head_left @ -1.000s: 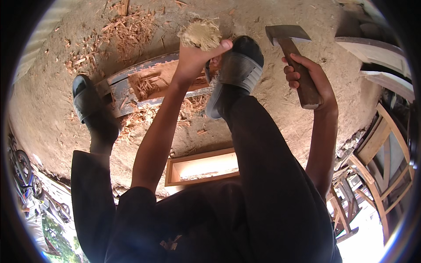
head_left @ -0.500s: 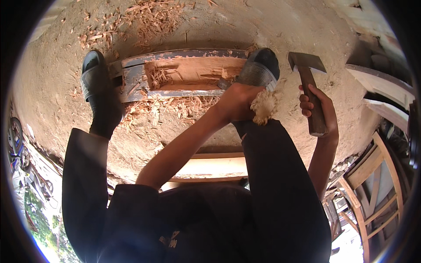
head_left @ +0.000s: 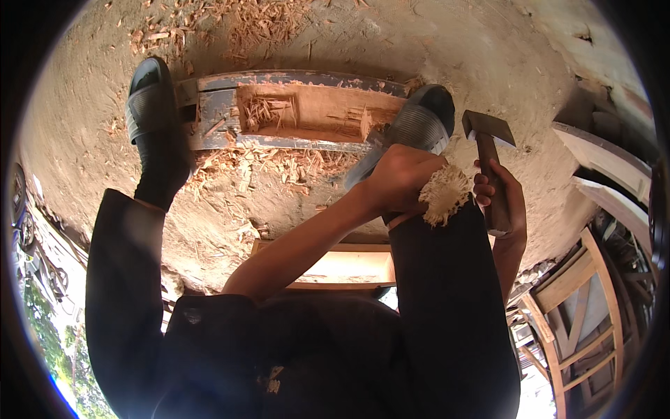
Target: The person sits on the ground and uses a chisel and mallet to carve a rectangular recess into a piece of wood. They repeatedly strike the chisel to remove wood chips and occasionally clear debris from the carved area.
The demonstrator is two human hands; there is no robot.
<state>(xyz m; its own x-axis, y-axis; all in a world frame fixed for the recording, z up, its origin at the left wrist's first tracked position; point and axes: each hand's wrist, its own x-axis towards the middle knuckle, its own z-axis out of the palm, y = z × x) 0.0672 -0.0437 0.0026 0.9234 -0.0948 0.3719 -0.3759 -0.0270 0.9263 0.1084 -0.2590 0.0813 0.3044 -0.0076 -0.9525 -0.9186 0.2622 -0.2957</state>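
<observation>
My left hand is closed around a chisel, whose frayed, splayed wooden handle end sticks out beside my right knee. Its blurred blade points away to the left, apart from the wood. My right hand grips the dark wooden handle of a hatchet, its broad metal head raised to the right of my foot. Between my feet lies a curved, grey-painted wooden piece with a long recess cut into it. Loose chips fill the recess's left end.
My sandalled feet flank the wooden piece, the right one overlapping its end. Wood chips litter the dirt ground. A pale wooden piece lies close to me. Curved boards and a wooden frame stand at right.
My left hand has lifted the chisel off the recess, toward me and rightward, baring its blade. The hatchet has come slightly lower and nearer to the left hand.
</observation>
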